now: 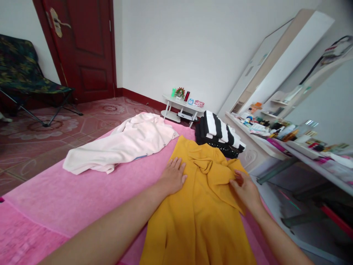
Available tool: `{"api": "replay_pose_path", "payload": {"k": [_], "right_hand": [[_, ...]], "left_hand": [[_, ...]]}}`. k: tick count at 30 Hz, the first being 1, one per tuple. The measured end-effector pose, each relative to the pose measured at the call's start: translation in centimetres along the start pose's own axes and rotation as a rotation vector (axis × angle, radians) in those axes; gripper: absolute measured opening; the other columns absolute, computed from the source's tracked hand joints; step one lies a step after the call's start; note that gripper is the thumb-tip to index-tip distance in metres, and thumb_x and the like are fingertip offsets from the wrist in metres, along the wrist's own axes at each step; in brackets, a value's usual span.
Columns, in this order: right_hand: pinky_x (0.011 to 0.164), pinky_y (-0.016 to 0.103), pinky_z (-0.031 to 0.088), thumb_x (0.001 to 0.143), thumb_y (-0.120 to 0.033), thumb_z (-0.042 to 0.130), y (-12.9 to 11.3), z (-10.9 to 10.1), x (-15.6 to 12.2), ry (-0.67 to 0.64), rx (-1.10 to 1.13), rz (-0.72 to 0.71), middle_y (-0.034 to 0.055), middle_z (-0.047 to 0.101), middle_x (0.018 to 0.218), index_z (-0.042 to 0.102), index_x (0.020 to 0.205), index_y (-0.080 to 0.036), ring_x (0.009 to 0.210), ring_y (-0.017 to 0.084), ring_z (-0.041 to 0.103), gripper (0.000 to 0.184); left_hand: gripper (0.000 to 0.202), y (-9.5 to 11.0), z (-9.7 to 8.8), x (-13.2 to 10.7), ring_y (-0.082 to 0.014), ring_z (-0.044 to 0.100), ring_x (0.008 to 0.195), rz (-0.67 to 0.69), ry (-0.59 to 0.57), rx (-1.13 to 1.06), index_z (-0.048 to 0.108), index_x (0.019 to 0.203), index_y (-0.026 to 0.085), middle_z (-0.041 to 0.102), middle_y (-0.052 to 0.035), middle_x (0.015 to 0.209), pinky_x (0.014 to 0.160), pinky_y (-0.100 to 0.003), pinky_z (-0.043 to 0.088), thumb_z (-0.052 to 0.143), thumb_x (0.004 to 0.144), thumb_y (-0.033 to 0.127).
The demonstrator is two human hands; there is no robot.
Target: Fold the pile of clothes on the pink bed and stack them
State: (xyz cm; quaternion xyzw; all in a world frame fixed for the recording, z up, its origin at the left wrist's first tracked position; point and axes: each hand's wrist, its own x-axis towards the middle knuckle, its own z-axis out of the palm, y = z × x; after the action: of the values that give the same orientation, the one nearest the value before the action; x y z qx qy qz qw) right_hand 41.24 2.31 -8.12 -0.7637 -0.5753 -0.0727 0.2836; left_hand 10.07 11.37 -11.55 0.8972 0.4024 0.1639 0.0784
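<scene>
A mustard-yellow garment (201,217) lies spread on the pink bed cover (82,195) in front of me. My left hand (173,176) rests flat on the garment's left edge, fingers stretched out and together. My right hand (244,187) is at the garment's right side, its fingers pinched on a folded flap of the yellow cloth. The cloth is bunched and creased between the two hands near the top.
A crumpled white garment (124,145) lies on the bed to the left. A black-and-white striped pile (219,134) sits beyond the yellow one. A cluttered dressing table (286,141) stands right, a small white side table (183,106) by the wall, a folding chair (24,77) and red door (85,48) far left.
</scene>
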Motion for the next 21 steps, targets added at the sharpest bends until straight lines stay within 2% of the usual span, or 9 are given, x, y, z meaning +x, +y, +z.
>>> {"api": "replay_pose_path", "payload": {"k": [3,5,7,10,12,14,16,17,21], "right_hand": [[0.073,0.036,0.05,0.077,-0.056,0.052,-0.1,-0.6,0.2,0.003,0.061,0.187,0.0137,0.065,0.104,0.052,0.119,-0.01,0.079,0.022,0.064,0.062],[0.071,0.034,0.049,0.077,-0.06,0.05,-2.0,-0.7,-0.6,-0.06,-0.017,0.157,0.0118,0.064,0.106,0.055,0.116,-0.014,0.081,0.022,0.063,0.06],[0.074,0.034,0.047,0.076,-0.06,0.053,-4.1,-0.5,-2.0,-0.202,-0.158,0.05,0.0103,0.062,0.111,0.058,0.111,-0.019,0.091,0.025,0.062,0.055],[0.078,0.033,0.044,0.077,-0.047,0.055,-5.9,-0.1,-3.8,-0.349,-0.328,-0.087,0.0093,0.06,0.114,0.06,0.107,-0.02,0.104,0.026,0.057,0.04],[0.076,0.031,0.043,0.08,-0.032,0.049,-5.7,-0.6,-3.9,-0.381,-0.405,-0.097,0.0082,0.063,0.108,0.061,0.099,-0.02,0.101,0.024,0.059,0.025],[0.069,0.03,0.042,0.081,-0.025,0.043,-4.6,-2.0,-3.2,-0.402,-0.484,-0.044,0.0065,0.066,0.096,0.061,0.093,-0.022,0.091,0.023,0.062,0.022],[0.061,0.031,0.039,0.083,-0.028,0.04,-2.9,-4.4,-2.0,-0.351,-0.568,0.048,0.0065,0.068,0.086,0.062,0.094,-0.024,0.08,0.024,0.064,0.025],[0.059,0.032,0.038,0.085,-0.031,0.039,-2.0,-5.7,-1.4,-0.278,-0.599,0.088,0.0073,0.068,0.085,0.063,0.097,-0.025,0.076,0.024,0.064,0.027],[0.054,0.037,0.037,0.083,-0.041,0.042,2.0,-10.2,0.6,0.123,-0.625,0.175,0.0087,0.066,0.107,0.063,0.106,-0.033,0.072,0.025,0.062,0.032]], "left_hand": [[0.059,0.0,-0.1,0.0,-0.0281,0.019,0.14,-0.001,-0.003,-0.002,0.035,0.141,0.011,0.026,-0.0146,0.151,0.115,-0.043,0.015,0.029,0.093,0.044],[0.059,0.0,-0.1,-0.1,-0.0274,0.019,0.14,-0.001,-0.003,-0.004,0.036,0.141,0.012,0.026,-0.0138,0.151,0.115,-0.043,0.015,0.028,0.093,0.044],[0.058,0.0,-0.1,-0.1,-0.0267,0.019,0.14,-0.003,0.0,-0.005,0.035,0.142,0.013,0.025,-0.0125,0.151,0.115,-0.042,0.015,0.028,0.093,0.045],[0.059,0.1,-0.2,-0.1,-0.0269,0.02,0.14,-0.001,-0.007,-0.008,0.035,0.142,0.013,0.025,-0.0124,0.152,0.115,-0.042,0.015,0.028,0.093,0.045],[0.059,0.1,-0.2,-0.1,-0.0273,0.02,0.14,0.002,-0.011,-0.007,0.035,0.142,0.012,0.025,-0.0132,0.151,0.115,-0.042,0.015,0.028,0.093,0.045],[0.059,0.1,-0.3,-0.1,-0.0271,0.02,0.14,-0.004,-0.015,-0.005,0.035,0.142,0.013,0.025,-0.013,0.151,0.115,-0.042,0.015,0.028,0.093,0.045],[0.058,0.1,-0.3,0.0,-0.0265,0.02,0.14,-0.01,-0.017,-0.005,0.035,0.142,0.014,0.025,-0.012,0.152,0.115,-0.042,0.016,0.029,0.093,0.045],[0.058,0.2,-0.3,0.0,-0.0263,0.02,0.14,-0.01,-0.015,-0.005,0.035,0.142,0.014,0.025,-0.0117,0.152,0.115,-0.042,0.016,0.029,0.093,0.045],[0.057,0.2,-0.3,-0.1,-0.0267,0.021,0.14,-0.005,0.005,-0.012,0.037,0.141,0.013,0.026,-0.0124,0.151,0.114,-0.043,0.017,0.03,0.093,0.043]]}}
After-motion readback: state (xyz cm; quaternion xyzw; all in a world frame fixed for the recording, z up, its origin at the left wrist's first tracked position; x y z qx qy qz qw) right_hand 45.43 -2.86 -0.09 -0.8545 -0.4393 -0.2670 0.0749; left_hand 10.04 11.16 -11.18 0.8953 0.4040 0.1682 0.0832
